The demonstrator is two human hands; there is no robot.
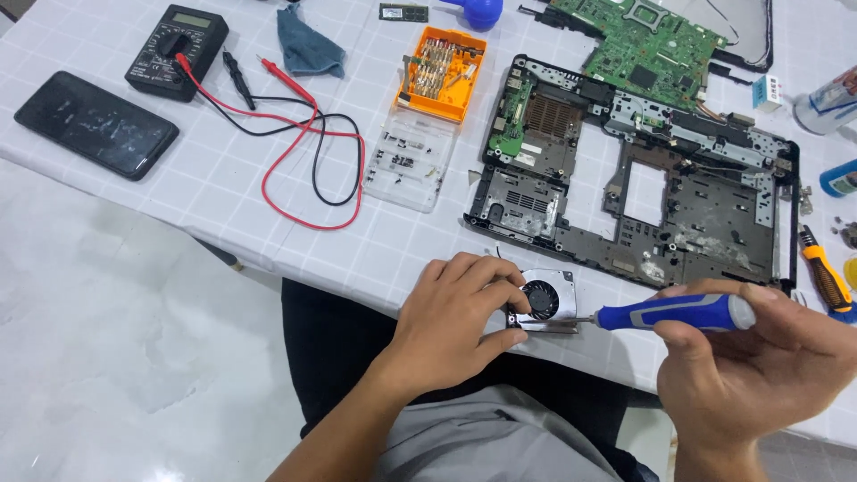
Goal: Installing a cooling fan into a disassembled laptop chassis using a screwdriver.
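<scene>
While the left hand [451, 317] presses down on a small square cooling fan [544, 301], fingers curled over its near-left edge and thumb tucked under the metal housing, the right hand [750, 366] is wrapped tight around a blue-and-grey screwdriver [674, 312]. Its thin steel shaft lies almost level, and the tip meets the fan's right edge. The fan has a dull silver frame and a round black rotor, and sits at the table's near edge on a white grid-patterned cloth [223, 187].

Just beyond the fan lies a stripped laptop base [638, 170], black plastic with grey metal plates and open cut-outs. Farther back rests a green circuit board [652, 45]. Right of the gripping hand lies an orange-and-black screwdriver [826, 277].

Left of the base stands an orange bit case [442, 71] holding rows of metal bits, its clear lid [406, 165] folded toward the person. Farther left, red and black test leads [303, 152] loop from a dark multimeter [176, 49], beside a crumpled blue-grey cloth [310, 45] and a glossy black phone [95, 123].
</scene>
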